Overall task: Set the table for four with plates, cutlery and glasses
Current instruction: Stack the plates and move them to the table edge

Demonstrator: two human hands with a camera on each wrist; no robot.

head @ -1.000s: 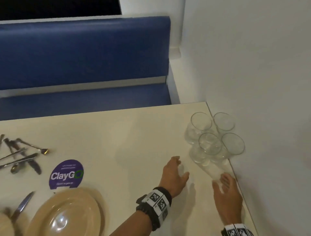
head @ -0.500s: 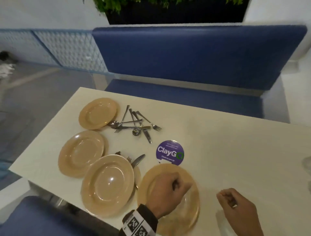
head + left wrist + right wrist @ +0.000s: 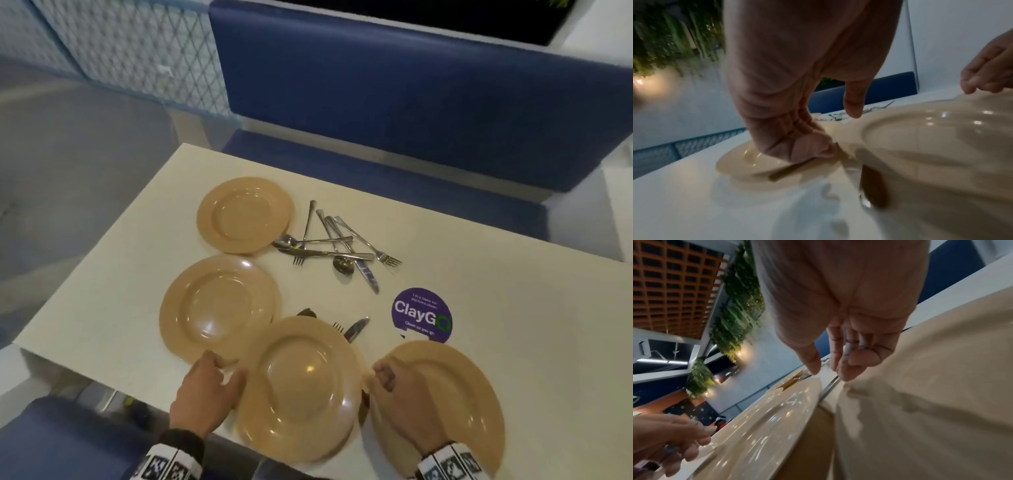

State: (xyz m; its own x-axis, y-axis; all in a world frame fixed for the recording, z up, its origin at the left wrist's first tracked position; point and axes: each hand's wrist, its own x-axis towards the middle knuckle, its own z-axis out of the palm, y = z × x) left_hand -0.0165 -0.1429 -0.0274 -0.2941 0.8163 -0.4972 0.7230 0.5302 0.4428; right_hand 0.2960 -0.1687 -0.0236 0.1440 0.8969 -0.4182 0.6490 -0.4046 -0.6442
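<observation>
Four tan plates lie near the table's left end: a far plate point(image 3: 245, 214), a middle plate point(image 3: 219, 308), a near plate point(image 3: 301, 387) and a right plate point(image 3: 442, 404). My left hand point(image 3: 226, 373) curls its fingers point(image 3: 818, 146) under the near plate's left rim point(image 3: 840, 138), thumb above it. That plate looks tilted up and blurred. My right hand point(image 3: 385, 375) hovers where the near and right plates meet, its loosely bent fingertips point(image 3: 844, 374) at the rims. A loose cutlery pile point(image 3: 335, 246) lies behind. A knife point(image 3: 356, 329) and fork tips poke out from under the near plate.
A purple ClayGo sticker point(image 3: 422, 315) is stuck on the cream table point(image 3: 513, 325) behind the right plate. Blue bench seats point(image 3: 411, 102) run along the far and near sides. The table's left edge point(image 3: 102, 246) drops to the floor. No glasses are in view.
The view swung left from the glasses to the plates. My left hand moved from over the right plate to the near plate's left rim; my right hand moved left to the plates' junction.
</observation>
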